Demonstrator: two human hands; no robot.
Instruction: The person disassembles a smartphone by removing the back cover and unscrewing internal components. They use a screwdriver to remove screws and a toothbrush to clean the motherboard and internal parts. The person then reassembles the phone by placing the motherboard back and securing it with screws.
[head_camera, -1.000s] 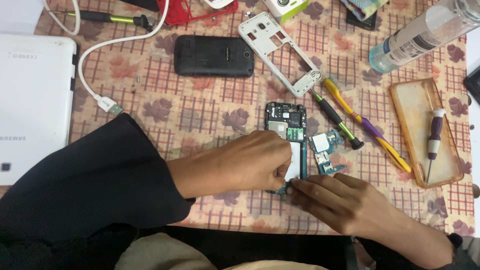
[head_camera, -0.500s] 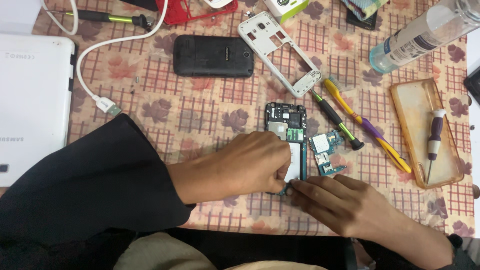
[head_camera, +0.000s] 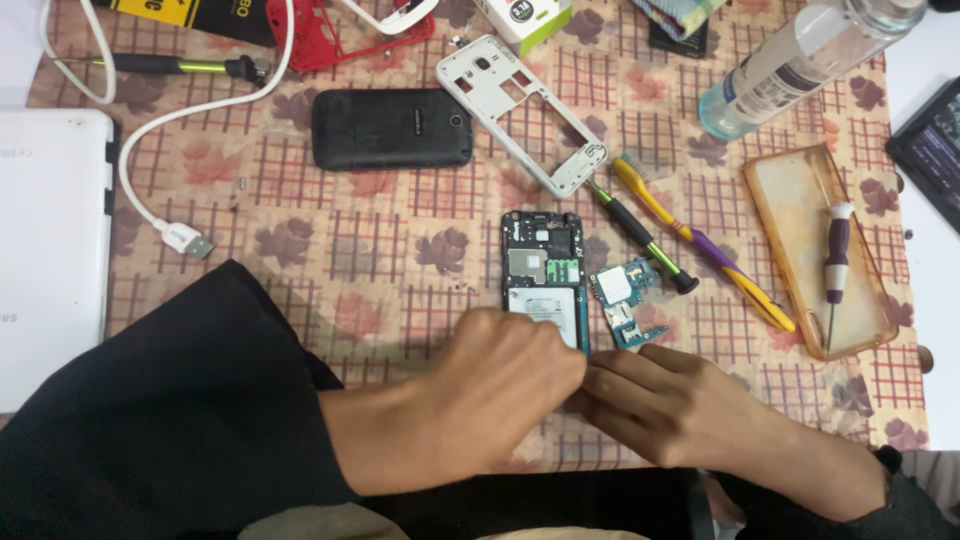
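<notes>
Near the tabletop's front edge, both hands meet over the lower end of the opened phone (head_camera: 543, 270). The left hand (head_camera: 490, 400) is curled, the right hand (head_camera: 650, 400) flat with fingertips pressed against it; whether either pinches anything cannot be told. A circuit board (head_camera: 622, 300) lies just beside the phone's right.

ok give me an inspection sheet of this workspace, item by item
surface: table under a patterned cloth with leaves and red checks
job's things: opened phone, back off, insides showing; small blue circuit board just right of it
clutter: black phone, white phone frame, red frame, screwdrivers, toothbrush, clear bottle, orange case with a screwdriver in it, white laptop
grippers: left hand and right hand meet at the opened phone's lower end; grip hidden
cables: white cable, plug lying loose
surroundings: dark screen at right edge
</notes>
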